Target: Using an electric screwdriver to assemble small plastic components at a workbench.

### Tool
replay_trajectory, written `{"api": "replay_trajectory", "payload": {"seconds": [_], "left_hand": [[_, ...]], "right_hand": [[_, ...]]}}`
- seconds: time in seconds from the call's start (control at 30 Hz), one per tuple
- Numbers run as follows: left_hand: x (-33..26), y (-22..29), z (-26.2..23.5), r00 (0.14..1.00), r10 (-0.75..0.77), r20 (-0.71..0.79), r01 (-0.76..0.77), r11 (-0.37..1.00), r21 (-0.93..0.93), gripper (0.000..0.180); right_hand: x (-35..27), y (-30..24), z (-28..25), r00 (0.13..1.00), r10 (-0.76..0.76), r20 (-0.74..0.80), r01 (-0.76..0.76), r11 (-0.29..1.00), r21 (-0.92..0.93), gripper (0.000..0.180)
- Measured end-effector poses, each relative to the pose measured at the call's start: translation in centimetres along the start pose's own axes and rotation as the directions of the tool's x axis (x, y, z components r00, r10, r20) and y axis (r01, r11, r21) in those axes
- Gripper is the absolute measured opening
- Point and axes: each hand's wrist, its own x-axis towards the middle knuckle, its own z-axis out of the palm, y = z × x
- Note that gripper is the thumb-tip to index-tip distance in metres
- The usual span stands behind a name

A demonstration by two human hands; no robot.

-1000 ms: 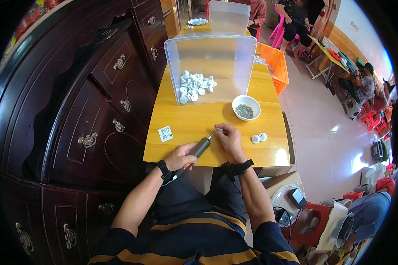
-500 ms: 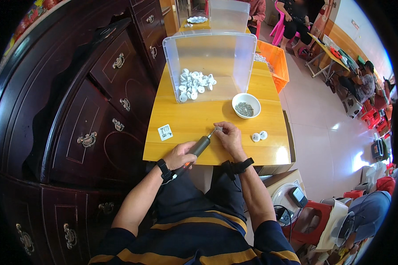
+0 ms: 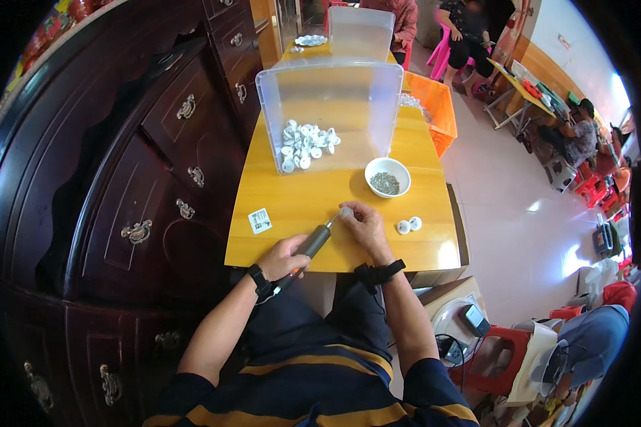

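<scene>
My left hand (image 3: 283,259) is wrapped round a dark grey electric screwdriver (image 3: 314,242), its bit pointing up and to the right. At the bit's tip, my right hand (image 3: 365,226) pinches a small round white piece (image 3: 346,213), partly covered by the fingers. Two white round caps (image 3: 409,225) lie on the table to the right of that hand. Beyond it stands a white bowl (image 3: 408,186) of small metal screws (image 3: 385,183). A clear plastic bin (image 3: 360,153) lies on its side farther off, with a heap of white round parts (image 3: 308,146) inside.
A white printed card (image 3: 260,220) lies on the yellow table (image 3: 263,188) at left. Dark wooden drawers (image 3: 121,178) line the left side. An orange crate (image 3: 441,121) stands past the table's right edge. Near my right arm is a red stool (image 3: 502,356). Other people sit farther back.
My view has shifted slightly, so the table sits a little lower and further left. Both hands keep their holds; more of the round white piece shows at the bit.
</scene>
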Motion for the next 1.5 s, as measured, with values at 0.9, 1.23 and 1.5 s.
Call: {"api": "replay_trajectory", "payload": {"seconds": [0.9,1.23,1.5], "left_hand": [[-0.5,-0.8,-0.3,0.997,0.069,-0.045,-0.072,0.996,-0.058,0.051],[-0.8,-0.9,-0.1,0.998,0.037,-0.057,-0.037,0.999,-0.01,0.052],[-0.9,-0.9,-0.2,0.993,0.114,-0.023,-0.116,0.981,-0.155,0.052]], "right_hand": [[1.8,1.1,-22.0,0.967,-0.244,0.073,0.157,0.343,-0.926,0.028],[3.4,-5.1,-17.5,0.92,-0.34,-0.195,0.062,0.618,-0.784,0.037],[7.9,-6.6,-0.6,0.964,-0.198,0.178,0.236,0.946,-0.225,0.047]]}}
